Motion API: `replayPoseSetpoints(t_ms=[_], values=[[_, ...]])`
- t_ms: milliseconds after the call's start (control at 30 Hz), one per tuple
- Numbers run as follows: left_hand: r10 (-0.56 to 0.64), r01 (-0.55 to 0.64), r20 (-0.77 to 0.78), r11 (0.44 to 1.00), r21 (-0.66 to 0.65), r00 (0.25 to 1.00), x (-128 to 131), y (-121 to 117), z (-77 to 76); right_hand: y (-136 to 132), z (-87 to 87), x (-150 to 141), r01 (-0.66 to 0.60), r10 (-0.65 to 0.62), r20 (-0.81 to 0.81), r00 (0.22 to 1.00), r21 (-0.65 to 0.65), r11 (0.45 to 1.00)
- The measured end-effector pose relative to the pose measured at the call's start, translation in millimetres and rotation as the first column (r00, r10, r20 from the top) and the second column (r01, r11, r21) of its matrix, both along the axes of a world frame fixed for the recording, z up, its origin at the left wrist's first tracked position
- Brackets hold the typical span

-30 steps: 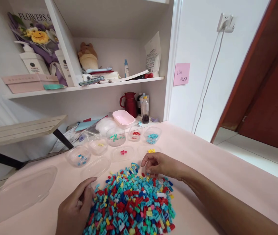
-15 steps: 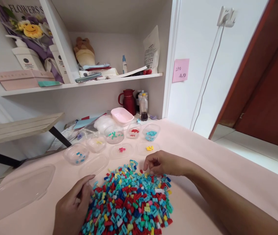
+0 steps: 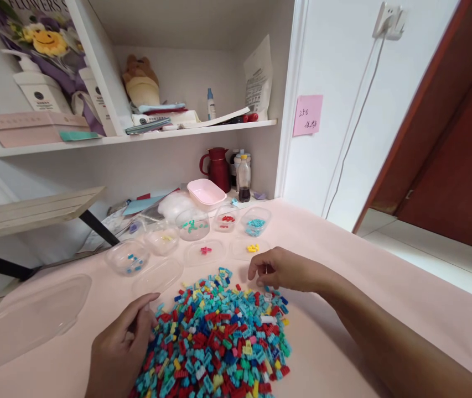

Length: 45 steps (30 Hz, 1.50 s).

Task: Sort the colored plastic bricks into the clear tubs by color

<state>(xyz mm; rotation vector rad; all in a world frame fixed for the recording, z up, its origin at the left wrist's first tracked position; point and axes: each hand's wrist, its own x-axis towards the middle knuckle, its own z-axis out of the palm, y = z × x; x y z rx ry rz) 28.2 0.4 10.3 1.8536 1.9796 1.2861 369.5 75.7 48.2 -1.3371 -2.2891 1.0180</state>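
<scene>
Pink covering dresses the table (image 3: 356, 260), with a white shelf unit (image 3: 256, 124) rising at its far side. Largest on the table is a broad heap of toy building bricks (image 3: 219, 326), blue, red, green, yellow and white mixed, spread at the near side between the two hands. A big clear plastic lid (image 3: 32, 315) lies well to the left. The step in hand looks like picking a brick from the heap's far right edge; the next move seems to call for a light thumb-and-finger pinch that leaves the neighbouring bricks undisturbed. The left hand (image 3: 123, 337) is loosely curled at the heap's left edge, no brick showing in it. The right hand (image 3: 283, 269) arches over the far right edge, fingers bent downward, with bricks just beneath and to its left; whether it grips one cannot be told. Farther off, a clear tub (image 3: 268, 214) carries light-blue bricks, and shallow clear lids hold a few pink bricks (image 3: 206, 251) and, just beyond the right hand, a small cluster of yellow bricks (image 3: 253, 249).
</scene>
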Motion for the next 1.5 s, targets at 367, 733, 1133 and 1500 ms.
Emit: replayPoseSetpoints(t_ms=[367, 733, 1133, 1500], values=[[-0.029, 0.029, -0.032, 1.000, 0.000, 0.999, -1, 1, -2.0, -1, -0.6, 5, 0.006, -0.032, 0.292, 0.956, 0.091, 0.996], [-0.065, 0.063, -0.036, 0.997, -0.054, 0.997, -4, 6, -5.4, -1, -2.8, -15, -0.076, 0.010, 0.283, 0.959, 0.225, 0.971], [-0.087, 0.082, -0.079, 0.994, -0.067, 0.993, -1, 6, -0.5, -1, 4.1, -4, -0.067, 0.057, 0.104, 0.993, 0.097, 0.993], [-0.097, 0.094, -0.054, 0.994, -0.060, 0.994, -2, 6, -3.9, -5, -3.9, -17, -0.169, 0.154, 0.137, 0.979, 0.105, 0.980]])
